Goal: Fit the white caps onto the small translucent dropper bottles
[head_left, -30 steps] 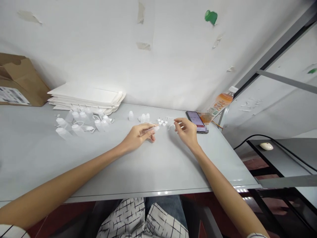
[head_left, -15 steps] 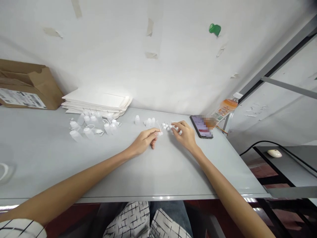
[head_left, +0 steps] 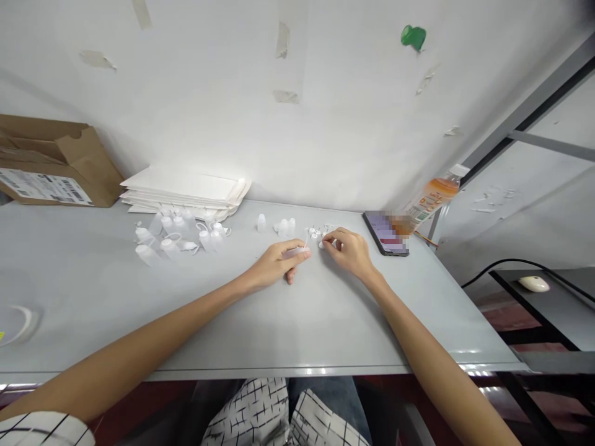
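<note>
My left hand (head_left: 274,265) is closed around a small translucent squeeze bottle (head_left: 294,253), mostly covered by the fingers. Just to the right, my right hand (head_left: 349,251) has thumb and forefinger pinched on a small white cap (head_left: 321,244). Several white caps with thin needle tips (head_left: 314,233) stand on the table between and behind the hands. Behind my left hand are a few more small bottles (head_left: 282,228), and one bottle (head_left: 261,223) stands apart. A larger group of capped bottles (head_left: 170,246) spreads over the table's left side, some upright, some tilted.
A stack of white envelopes (head_left: 186,189) and an open cardboard box (head_left: 69,161) lie along the wall at left. At right are a phone (head_left: 385,235) and a drink bottle (head_left: 434,197). A blurred clear round item (head_left: 30,325) sits at the table's left edge.
My right thumb and forefinger have come together on a white cap. My left thumb now reaches further along the bottle. The view has shifted slightly.
</note>
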The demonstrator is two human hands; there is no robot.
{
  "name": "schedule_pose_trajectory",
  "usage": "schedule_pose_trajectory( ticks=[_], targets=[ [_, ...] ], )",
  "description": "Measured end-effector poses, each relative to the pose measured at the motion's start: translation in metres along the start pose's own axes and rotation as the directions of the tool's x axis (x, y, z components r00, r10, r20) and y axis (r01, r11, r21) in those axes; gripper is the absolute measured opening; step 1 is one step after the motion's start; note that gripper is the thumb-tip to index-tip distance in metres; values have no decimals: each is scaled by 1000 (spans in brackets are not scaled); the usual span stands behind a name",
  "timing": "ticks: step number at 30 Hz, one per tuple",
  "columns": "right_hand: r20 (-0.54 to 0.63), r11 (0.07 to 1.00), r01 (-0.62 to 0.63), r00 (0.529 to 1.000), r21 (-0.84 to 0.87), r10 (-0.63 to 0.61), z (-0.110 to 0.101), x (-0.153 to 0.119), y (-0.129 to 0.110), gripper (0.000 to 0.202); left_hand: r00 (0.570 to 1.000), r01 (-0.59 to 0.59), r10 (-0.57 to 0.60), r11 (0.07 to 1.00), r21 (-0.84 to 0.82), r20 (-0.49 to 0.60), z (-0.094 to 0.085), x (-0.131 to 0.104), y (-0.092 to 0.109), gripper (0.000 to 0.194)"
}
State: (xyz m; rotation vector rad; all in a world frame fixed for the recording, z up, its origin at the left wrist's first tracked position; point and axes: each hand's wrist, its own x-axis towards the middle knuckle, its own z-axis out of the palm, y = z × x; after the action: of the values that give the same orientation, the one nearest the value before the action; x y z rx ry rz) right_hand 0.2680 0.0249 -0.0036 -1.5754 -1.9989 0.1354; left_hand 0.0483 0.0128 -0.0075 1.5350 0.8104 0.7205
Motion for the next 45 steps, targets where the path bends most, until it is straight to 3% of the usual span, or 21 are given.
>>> schedule_pose_trajectory(
  ticks=[5, 8, 12, 20, 29, 35, 45],
  targets=[
    [-50, 947, -35, 997, 320, 53, -8, 0, -6, 13, 998, -12, 19, 993, -118, 53, -2, 3, -1, 41],
    [27, 822, -115, 992, 558, 120, -17, -1, -14, 21, 999, -21, 26, 991, -129, 37, -1, 3, -2, 39],
    [107, 669, -145, 989, 729, 97, -24, -5, -26, 27, 999, 6, 2, 987, -160, 47, 0, 1, 0, 34],
    [172, 627, -167, 984, 761, 52, -23, -9, -38, 31, 996, 86, -77, 976, -202, 52, -1, -2, 6, 26],
    [192, 641, -172, 981, 748, 39, -22, -9, -36, 25, 991, 132, -131, 960, -246, 21, 1, -2, 11, 13],
    [174, 648, -167, 983, 743, 53, -24, -8, -32, 21, 992, 125, -125, 957, -263, 15, 1, -2, 10, 14],
    [260, 682, -212, 965, 700, 34, -21, -8, -29, 20, 997, 71, -59, 966, -247, 57, -1, 0, 5, 24]
  ],
)
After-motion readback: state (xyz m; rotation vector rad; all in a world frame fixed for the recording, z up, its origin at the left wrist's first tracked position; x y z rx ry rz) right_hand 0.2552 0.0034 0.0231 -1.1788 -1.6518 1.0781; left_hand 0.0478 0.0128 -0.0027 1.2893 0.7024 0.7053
